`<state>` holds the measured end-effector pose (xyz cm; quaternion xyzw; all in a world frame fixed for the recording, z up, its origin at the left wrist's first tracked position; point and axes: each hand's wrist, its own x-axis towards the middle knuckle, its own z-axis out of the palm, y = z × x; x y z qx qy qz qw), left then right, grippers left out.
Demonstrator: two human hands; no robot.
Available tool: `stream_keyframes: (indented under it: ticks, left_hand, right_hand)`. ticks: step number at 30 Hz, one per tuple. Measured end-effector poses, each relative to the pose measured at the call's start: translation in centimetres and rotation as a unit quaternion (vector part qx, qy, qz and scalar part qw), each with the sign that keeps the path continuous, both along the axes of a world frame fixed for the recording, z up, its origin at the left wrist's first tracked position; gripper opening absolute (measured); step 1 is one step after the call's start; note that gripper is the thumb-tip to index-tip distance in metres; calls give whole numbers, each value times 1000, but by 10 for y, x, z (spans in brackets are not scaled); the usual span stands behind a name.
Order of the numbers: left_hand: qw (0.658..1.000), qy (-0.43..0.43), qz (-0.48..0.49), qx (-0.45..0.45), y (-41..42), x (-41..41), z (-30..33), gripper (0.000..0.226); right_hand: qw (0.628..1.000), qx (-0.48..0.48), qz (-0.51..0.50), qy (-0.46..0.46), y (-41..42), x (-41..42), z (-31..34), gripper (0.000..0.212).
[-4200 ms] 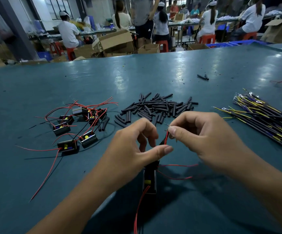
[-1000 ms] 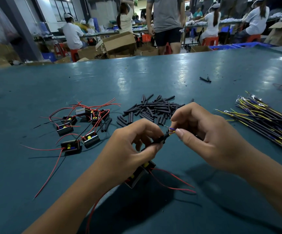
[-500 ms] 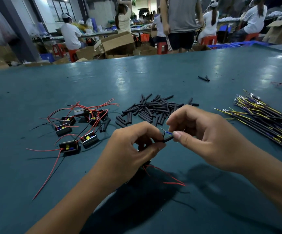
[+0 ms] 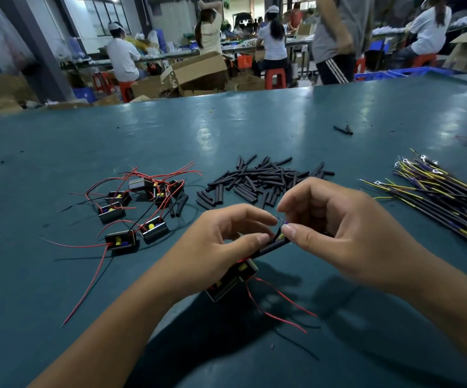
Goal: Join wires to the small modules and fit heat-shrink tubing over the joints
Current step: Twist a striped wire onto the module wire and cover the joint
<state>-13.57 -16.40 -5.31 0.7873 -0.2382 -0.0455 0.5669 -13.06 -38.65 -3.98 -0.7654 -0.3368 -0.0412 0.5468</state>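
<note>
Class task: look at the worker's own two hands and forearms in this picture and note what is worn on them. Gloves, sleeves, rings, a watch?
Nothing is worn. The left hand and right hand are bare, without gloves or rings on the fingers that show. Both forearms are bare to the frame edge: no sleeve, watch or wristband shows. The thumbnails are short and unpainted.

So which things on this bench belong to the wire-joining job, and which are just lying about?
In the job:
- left hand holding the module
- right hand pinching the wire end
- black tube on the joint
- tubing pile
- yellow-and-purple wires
- modules with red leads

Lying about:
- two stray tube pieces
- cardboard boxes behind the bench
</note>
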Motion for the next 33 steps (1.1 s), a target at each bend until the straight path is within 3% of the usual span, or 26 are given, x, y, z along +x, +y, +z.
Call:
stream_keyframes:
  ticks: [2,8,15,23,33]
  left_hand:
    - [999,27,-39,10,1,-1,1,21]
    - [998,18,-21,55,9,3,1,23]
    - [984,-89,17,151,11,4,1,17]
    - [980,-158,36,117,5,0,3,9]
    - [971,-207,63,98,-5,-4,-1,21]
  right_hand:
    - [1000,-3,-1,-3,-1,-1,1,16]
    - [993,-63,-65,-72,-3,-1,4,10]
    - [985,-101,-92,-110,-3,0,5,11]
    - [960,-189,-101,-178,-2,-1,7,12]
    - [949,-207,-96,-220,-1,-1,4,11]
